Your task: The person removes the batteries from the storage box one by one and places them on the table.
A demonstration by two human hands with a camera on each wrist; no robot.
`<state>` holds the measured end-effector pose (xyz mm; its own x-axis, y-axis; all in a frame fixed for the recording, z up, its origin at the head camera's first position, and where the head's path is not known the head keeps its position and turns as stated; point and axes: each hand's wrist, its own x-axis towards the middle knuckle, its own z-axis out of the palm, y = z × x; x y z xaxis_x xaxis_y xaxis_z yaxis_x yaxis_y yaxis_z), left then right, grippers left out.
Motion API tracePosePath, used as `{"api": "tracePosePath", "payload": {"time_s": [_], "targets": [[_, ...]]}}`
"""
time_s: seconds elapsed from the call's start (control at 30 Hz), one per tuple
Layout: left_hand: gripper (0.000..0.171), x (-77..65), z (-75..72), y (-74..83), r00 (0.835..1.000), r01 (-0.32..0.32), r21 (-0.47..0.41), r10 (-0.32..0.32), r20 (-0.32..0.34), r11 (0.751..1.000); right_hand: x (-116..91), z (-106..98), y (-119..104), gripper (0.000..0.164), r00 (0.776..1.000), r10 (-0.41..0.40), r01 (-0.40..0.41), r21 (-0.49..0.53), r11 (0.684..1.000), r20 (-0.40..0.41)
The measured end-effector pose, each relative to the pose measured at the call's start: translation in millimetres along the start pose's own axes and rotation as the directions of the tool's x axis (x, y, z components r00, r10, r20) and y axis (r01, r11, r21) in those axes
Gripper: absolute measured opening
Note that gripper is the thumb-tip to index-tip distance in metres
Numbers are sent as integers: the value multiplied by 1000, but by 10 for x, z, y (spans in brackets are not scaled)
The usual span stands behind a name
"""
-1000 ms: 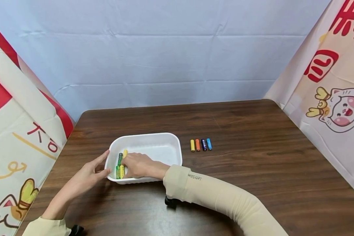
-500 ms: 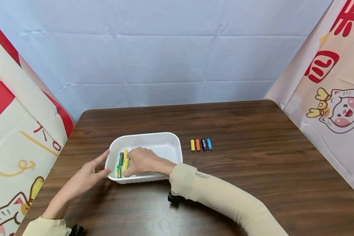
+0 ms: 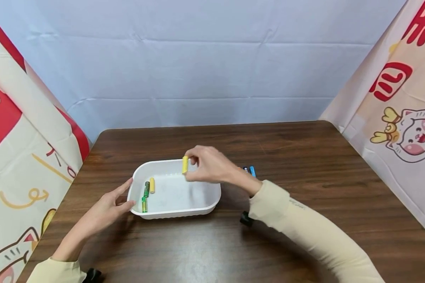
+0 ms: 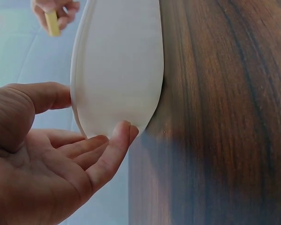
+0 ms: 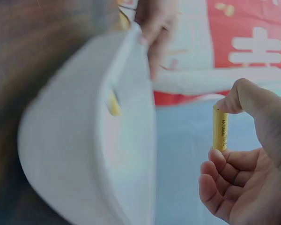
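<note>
Between thumb and fingertips, my right hand [image 3: 214, 165] pinches a yellow battery [image 3: 185, 165] by its two ends, above the white tray's far side. In the right wrist view the battery [image 5: 220, 129] stands lengthwise in the pinch, with print on its side. My left hand [image 3: 106, 210] rests on the left end of the white tray [image 3: 175, 215]; the left wrist view has its thumb at the rim and fingertips against the outer wall. Inside the tray's left part lie another yellow battery [image 3: 152, 185], a dark green battery [image 3: 146, 189] and a lighter green battery [image 3: 144, 204].
Right of the tray, a light blue battery [image 3: 252, 171] and a dark blue one lie on the brown wooden table [image 3: 304, 177]; the right hand and wrist cover most of that row. A pale cloth [image 3: 205, 70] hangs behind, with printed cloths at both sides.
My right hand has lifted the yellow battery out of the tray's left part and moved right and up with it. The left hand has stayed at the tray's end.
</note>
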<state>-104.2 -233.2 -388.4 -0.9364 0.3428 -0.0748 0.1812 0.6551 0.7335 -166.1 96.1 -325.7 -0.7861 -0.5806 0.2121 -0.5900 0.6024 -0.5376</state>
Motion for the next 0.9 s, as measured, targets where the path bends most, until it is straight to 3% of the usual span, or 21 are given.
{"api": "tracePosePath", "payload": {"time_s": [0.2,0.37,0.5,0.7,0.9], "targets": [[72,0,11,8,1000,14,4,-14,1,1000,-198,-511,216,27,997,-42,43,10,999,-58],[72,3,23,2,1000,16,-1,-16,-1,1000,-403,-850,375,35,997,5,-6,-16,1000,-81],[72,0,30,-1,1000,12,-6,-12,-4,1000,-582,-1057,525,29,993,67,-68,-16,998,-95],[72,-8,37,-7,1000,1,-20,-2,-11,1000,-838,-1179,839,21,988,133,-136,-36,990,-75],[72,-4,33,-24,1000,-11,-30,11,-11,999,-1047,-1149,1180,31,984,178,-179,-47,983,-27]]}}
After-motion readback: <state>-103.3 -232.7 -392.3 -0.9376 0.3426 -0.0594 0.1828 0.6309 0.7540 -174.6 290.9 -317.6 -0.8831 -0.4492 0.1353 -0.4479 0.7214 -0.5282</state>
